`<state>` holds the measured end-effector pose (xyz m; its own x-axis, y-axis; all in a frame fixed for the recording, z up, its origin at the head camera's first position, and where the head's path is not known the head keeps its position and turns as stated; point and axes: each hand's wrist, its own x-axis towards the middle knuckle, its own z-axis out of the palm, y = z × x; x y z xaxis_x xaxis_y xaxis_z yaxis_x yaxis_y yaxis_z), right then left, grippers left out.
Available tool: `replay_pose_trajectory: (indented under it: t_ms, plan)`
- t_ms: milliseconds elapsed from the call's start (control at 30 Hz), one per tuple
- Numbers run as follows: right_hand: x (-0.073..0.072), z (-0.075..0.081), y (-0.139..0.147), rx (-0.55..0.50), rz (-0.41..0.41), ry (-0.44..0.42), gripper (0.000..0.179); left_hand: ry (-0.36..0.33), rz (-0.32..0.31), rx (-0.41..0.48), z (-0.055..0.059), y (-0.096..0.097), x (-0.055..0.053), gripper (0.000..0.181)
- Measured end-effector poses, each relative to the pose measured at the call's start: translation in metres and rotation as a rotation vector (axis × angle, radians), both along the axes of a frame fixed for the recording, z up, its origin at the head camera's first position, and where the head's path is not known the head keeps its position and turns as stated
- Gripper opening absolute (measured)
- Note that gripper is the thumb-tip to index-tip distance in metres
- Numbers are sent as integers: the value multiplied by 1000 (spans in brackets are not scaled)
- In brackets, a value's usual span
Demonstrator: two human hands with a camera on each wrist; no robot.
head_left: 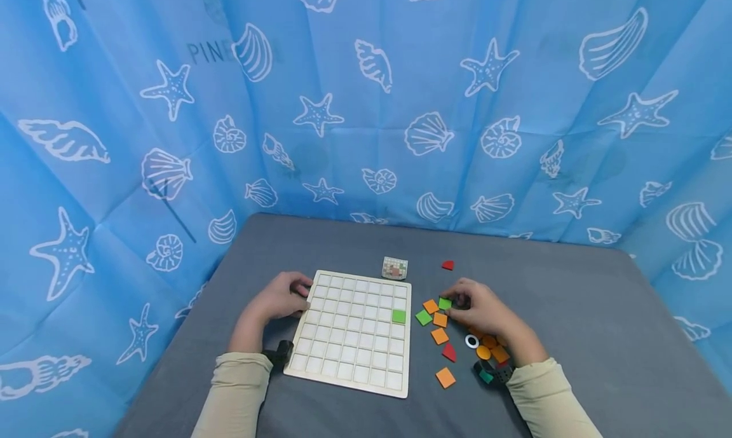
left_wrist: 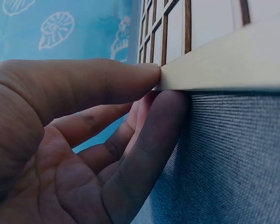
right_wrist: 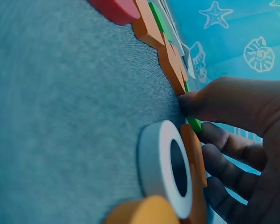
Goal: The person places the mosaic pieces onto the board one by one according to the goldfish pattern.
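Board (head_left: 360, 328) lies on the gray table (head_left: 583, 298), and I see the left hand (head_left: 283, 295) pinch its left edge. Off to the board's right, I see the right hand (head_left: 479, 307) pinch a green square (head_left: 444, 304) near some orange squares (head_left: 440, 320).

TEXT: faint lettering (head_left: 204, 53) "PIN" | ON: blue curtain (head_left: 354, 18) | following letters: too faint to read

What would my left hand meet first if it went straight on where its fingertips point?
The gridded board: the left hand seems to touch its left edge, though exact contact is unclear.
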<state>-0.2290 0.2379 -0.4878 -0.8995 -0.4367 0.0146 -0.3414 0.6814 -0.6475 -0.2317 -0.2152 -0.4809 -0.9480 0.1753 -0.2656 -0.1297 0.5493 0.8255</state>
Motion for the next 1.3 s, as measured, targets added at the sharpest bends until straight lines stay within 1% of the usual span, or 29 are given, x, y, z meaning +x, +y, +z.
replay_pose_trajectory:
  t_ms: [233, 400, 567, 767, 900, 1033, 1200, 1300]
  plan:
    - [5, 4, -2, -8, -13, -16, 26, 6, -7, 2, 0, 1, -2, 54]
    - [5, 4, -2, -22, -10, -20, 26, 10, -4, 1, 1, 1, -2, 53]
    - [4, 4, -3, -22, -9, -11, 26, 10, -4, 5, 1, 1, -1, 53]
    - [6, 8, -9, -6, -27, 11, 26, 9, 0, 5, 0, 0, 0, 53]
    - [6, 13, -15, -19, 1, 53, 27, 7, 5, 9, -1, -1, 0, 53]
    - [6, 16, -26, -65, 49, 79, 28, 12, 8, 10, -1, -1, 0, 53]
    - [5, 15, -45, -123, 119, 66, 28, 8, 8, 10, 0, 1, 2, 53]
    - [4, 15, -57, -131, 135, 52, 28, 13, 7, 9, 1, 2, 2, 53]
